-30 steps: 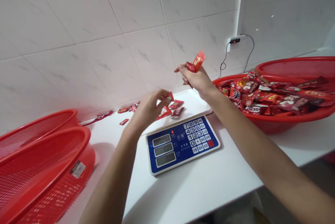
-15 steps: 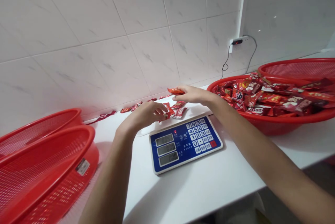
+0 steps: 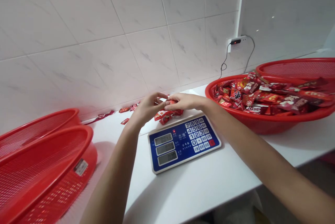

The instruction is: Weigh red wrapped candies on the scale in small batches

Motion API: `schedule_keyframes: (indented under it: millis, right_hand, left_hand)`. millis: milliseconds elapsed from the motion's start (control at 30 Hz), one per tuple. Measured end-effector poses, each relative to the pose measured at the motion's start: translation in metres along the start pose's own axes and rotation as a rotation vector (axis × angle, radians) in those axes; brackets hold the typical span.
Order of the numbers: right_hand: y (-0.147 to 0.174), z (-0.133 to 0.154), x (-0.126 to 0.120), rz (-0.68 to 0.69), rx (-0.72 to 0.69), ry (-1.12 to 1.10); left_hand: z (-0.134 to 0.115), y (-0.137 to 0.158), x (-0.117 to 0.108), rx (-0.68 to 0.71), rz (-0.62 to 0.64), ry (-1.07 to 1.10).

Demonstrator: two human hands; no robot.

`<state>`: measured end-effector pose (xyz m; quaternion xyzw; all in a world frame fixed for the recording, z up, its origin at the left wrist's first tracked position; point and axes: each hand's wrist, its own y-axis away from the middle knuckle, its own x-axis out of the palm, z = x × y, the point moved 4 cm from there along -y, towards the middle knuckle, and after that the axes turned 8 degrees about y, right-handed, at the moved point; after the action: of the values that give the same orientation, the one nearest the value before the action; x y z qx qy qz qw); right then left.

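Over the pan of a blue-and-white digital scale (image 3: 183, 143), my two hands meet at the fingertips. My right hand (image 3: 184, 101) is closed on a small red snack packet (image 3: 171, 102), partly covered by its fingers. Beside it, my left hand (image 3: 150, 108) has curved fingers with a gap between them and the thumb, and I see nothing held there. Several red packets (image 3: 164, 116) lie heaped on the pan just below the hands. One small red packet (image 3: 125, 121) lies left of the scale.
A red basket (image 3: 277, 126) piled with packets stands at right, another red basket (image 3: 295, 62) behind it. Red mesh baskets (image 3: 86, 140) lean at left. More packets (image 3: 125, 109) lie along the tiled wall. A cable (image 3: 223, 66) hangs from a power strip (image 3: 238, 40).
My right hand has come down and left with its packet, meeting my left hand. My left hand has risen slightly off the packets, which now lie closer together.
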<state>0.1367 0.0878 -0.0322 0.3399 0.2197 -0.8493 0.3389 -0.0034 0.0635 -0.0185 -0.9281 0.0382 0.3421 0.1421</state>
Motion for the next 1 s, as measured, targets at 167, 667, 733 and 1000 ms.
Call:
schedule_keyframes:
  millis: [167, 667, 733, 1000]
  right_hand:
    - [-0.002, -0.010, -0.003, -0.040, 0.063, -0.083]
    - [0.007, -0.034, -0.028, -0.257, 0.422, 0.414]
    - [0.008, -0.040, -0.024, -0.215, 0.440, 0.419]
    - [0.027, -0.034, -0.047, -0.432, 0.373, 0.567]
  left_hand:
    - [0.005, -0.002, 0.000, -0.028, -0.021, -0.016]
    - [0.013, 0.009, -0.059, -0.155, -0.289, -0.281]
    - [0.019, 0.009, -0.061, -0.216, -0.166, -0.331]
    - [0.028, 0.007, -0.054, -0.279, 0.071, -0.382]
